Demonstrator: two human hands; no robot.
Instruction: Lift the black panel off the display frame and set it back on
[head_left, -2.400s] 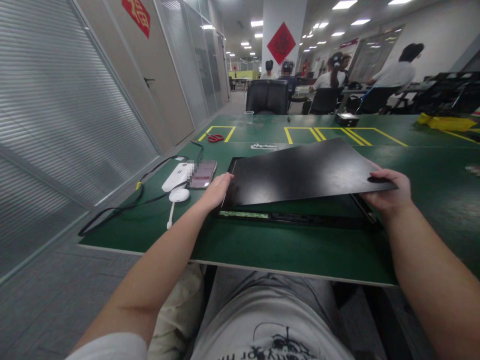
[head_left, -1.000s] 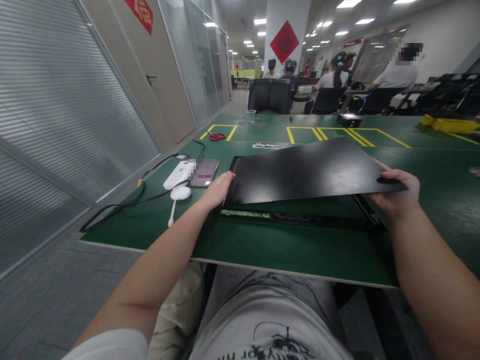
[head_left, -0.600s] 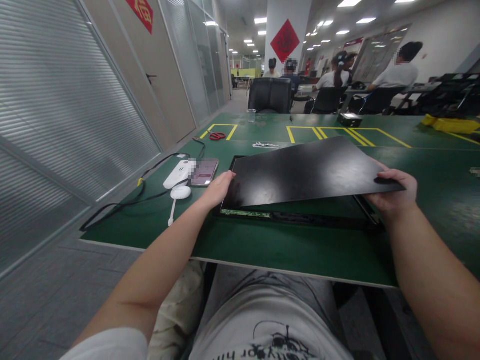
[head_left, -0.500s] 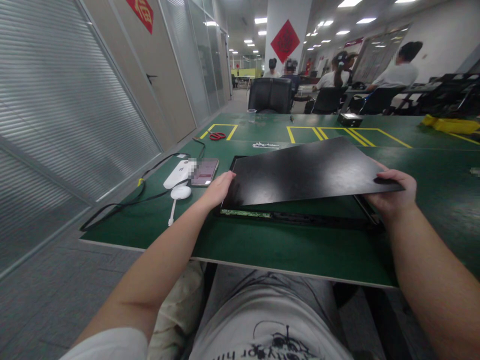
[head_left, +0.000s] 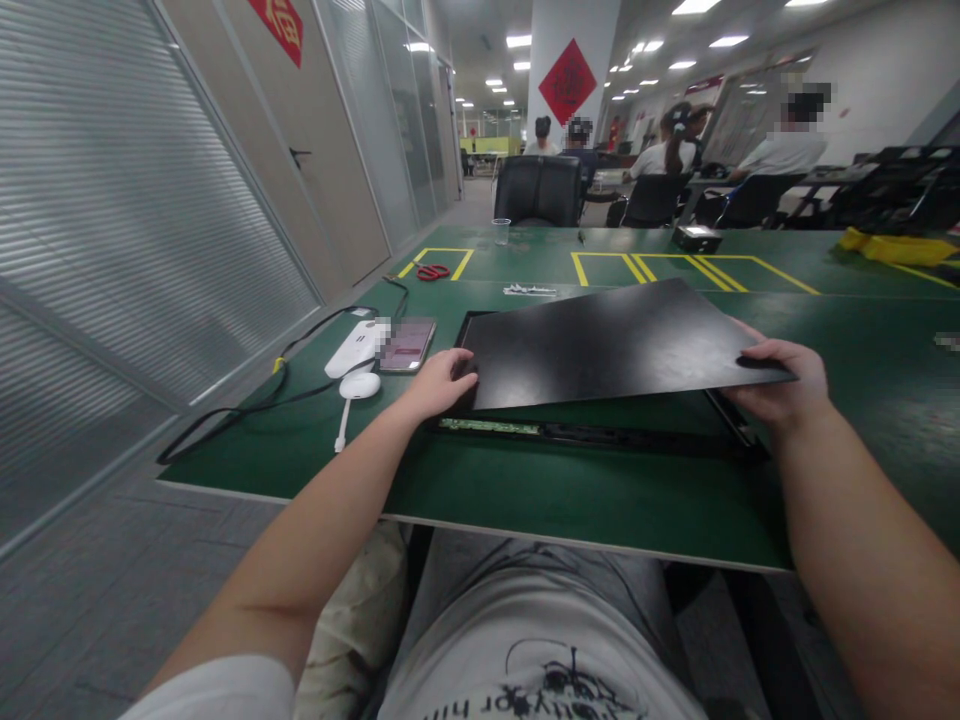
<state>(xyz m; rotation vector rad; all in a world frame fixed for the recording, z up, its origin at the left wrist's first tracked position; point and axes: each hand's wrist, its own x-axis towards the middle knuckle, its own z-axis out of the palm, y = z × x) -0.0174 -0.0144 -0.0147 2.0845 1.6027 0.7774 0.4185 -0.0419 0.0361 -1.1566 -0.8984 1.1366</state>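
A thin, glossy black panel (head_left: pixel 600 345), which looks like a display screen, slants over a black frame (head_left: pixel 637 440) on the green table. Its right end is raised, and the left end sits low against the frame. My right hand (head_left: pixel 787 375) grips the raised right corner, thumb on top and fingers beneath. At the left end, my left hand (head_left: pixel 442 382) is closed around the edge, with thumb and fingers bent; some fingertips are hidden. A green circuit strip (head_left: pixel 487 427) shows along the frame's near side. The panel covers most of the frame's inside.
On the left lie a phone (head_left: pixel 407 344), a white box-like device (head_left: pixel 352 350), a round white adapter (head_left: pixel 360 386) and black cables (head_left: pixel 247 408). Red-handled scissors (head_left: pixel 433 272), a plastic cup (head_left: pixel 502 231) and a small black box (head_left: pixel 697 239) are farther back. Several people sit beyond.
My left hand has shifted its grip, its thumb now bent toward the near left corner. The panel's raised right end has dropped slightly with my right hand.
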